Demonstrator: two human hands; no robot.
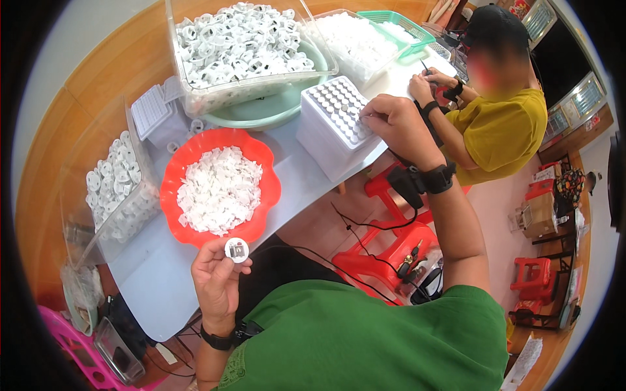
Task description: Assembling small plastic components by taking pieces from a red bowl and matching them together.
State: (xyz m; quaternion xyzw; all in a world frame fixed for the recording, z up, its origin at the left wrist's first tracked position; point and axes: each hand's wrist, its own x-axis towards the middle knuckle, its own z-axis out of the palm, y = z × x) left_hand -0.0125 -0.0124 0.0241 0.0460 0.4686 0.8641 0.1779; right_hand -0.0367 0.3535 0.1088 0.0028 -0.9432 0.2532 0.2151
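One round white part (236,250) pinched in the left hand (218,281), fingers closed on it, near the rim of a red bowl (268,184); right hand (399,125) curled over a white box (326,146) at round discs (334,98), cannot tell whether gripping one; pale tabletop (153,277) between bowl and box, edge curving lower left

My hands at a pale blue tabletop (156,287)

My left hand (218,285) pinches a small round white plastic part (237,250); at its twelve o'clock sits a scalloped red plastic bowl (268,189) of flat white pieces (220,189). Toward two o'clock, my right hand (399,127) is at the edge of a tall white block (323,144) topped with rows of round whitish discs (338,102).
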